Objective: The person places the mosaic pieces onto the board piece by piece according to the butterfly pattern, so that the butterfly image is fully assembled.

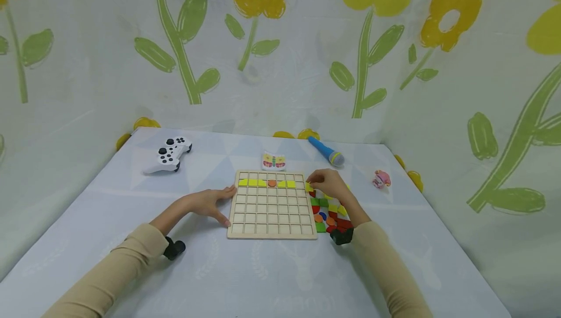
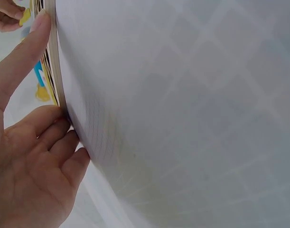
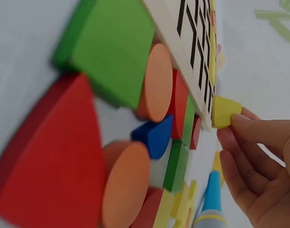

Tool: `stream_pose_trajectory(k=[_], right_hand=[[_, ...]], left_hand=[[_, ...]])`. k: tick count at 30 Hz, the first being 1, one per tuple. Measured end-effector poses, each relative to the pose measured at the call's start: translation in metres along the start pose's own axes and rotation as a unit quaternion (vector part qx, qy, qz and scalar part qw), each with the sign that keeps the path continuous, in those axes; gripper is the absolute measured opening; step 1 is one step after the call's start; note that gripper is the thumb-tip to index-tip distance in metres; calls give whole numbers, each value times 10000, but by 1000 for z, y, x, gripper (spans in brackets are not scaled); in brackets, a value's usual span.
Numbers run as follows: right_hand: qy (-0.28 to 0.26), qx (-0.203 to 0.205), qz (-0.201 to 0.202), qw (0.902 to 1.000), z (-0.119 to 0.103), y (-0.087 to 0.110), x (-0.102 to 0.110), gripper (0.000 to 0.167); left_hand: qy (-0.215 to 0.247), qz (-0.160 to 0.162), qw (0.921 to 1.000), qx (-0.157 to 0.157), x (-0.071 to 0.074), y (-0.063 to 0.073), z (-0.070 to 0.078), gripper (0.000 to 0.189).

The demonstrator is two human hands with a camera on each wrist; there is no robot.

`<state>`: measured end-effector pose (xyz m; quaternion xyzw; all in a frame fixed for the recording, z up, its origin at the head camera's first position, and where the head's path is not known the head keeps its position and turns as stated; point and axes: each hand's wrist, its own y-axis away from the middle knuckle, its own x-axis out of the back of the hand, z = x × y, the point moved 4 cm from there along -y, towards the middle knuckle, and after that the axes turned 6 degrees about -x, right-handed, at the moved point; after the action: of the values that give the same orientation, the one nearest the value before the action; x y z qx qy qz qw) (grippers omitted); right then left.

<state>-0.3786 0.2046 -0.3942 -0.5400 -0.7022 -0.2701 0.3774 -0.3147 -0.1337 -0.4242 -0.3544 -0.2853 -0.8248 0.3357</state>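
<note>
A wooden grid board (image 1: 272,211) lies flat on the table. One row near its far side holds several yellow pieces and an orange disc (image 1: 272,183). My left hand (image 1: 206,203) touches the board's left edge, thumb spread from the fingers; in the left wrist view, its fingertips (image 2: 80,154) rest along that edge. My right hand (image 1: 328,182) is at the far right corner of the board, pinching a yellow block (image 3: 224,111) between thumb and fingers. Beneath and beside the right forearm lie loose red, green, orange, blue and yellow pieces, including a green block (image 3: 114,50).
Behind the board stands a small card with a butterfly pattern (image 1: 273,161). A blue toy microphone (image 1: 325,151) lies at the back, a white game controller (image 1: 170,155) at the back left, and a small pink figure (image 1: 382,179) on the right.
</note>
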Motion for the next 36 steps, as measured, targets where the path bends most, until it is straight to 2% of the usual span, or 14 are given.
stream_pose_trajectory(k=[4,12,18,29,36], right_hand=[[-46,-40,-46,10000,-7,-7,-4,11],[-143,-390,-187,9990,-10,-20,-14,13],[-125,-532,-119,9984,-10,-23,-18,12],[84,-294,-144,9994,-16,-21,-21,14],[208,-133,-117,9996,-17,-14,-12,18]], left_hand=[[3,-10,10000,25,0,-1,-2,107],[24,11,10000,35,0,-3,-4,107],[17,17,10000,-42,-1,-3,-5,107],[60,-5,10000,56,0,-3,-5,107],[47,-2,10000,-1,0,-2,-3,107]])
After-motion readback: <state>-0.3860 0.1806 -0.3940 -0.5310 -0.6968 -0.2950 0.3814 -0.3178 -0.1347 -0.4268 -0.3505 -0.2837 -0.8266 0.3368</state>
